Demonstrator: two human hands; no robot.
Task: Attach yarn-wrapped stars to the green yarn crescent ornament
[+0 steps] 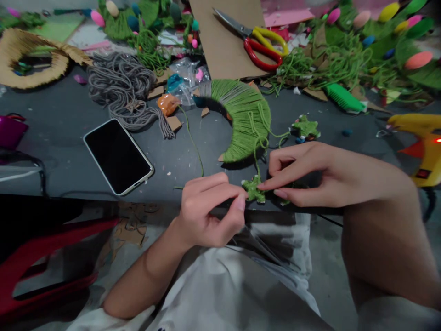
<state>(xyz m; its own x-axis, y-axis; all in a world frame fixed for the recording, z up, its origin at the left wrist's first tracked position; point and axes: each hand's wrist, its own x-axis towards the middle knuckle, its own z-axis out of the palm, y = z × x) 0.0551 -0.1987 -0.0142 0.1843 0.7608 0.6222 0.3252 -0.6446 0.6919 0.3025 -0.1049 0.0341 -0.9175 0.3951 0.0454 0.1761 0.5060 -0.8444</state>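
A small green star [254, 192] lies, seemingly flat, near a green yarn-wrapped crescent [246, 122] curving open leftward.

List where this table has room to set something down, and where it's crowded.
Mostly bare: the tabletop between the purple object and the phone; a narrower patch between the phone and the loose green strand. Crowded: the back, with grey yarn, scissors and green yarn heap; also around the front green star.

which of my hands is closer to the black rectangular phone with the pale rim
Left. Your left hand is right of the phone, slightly lower in view; your right hand is farther right, a fingertip at the small fuzzy green star.
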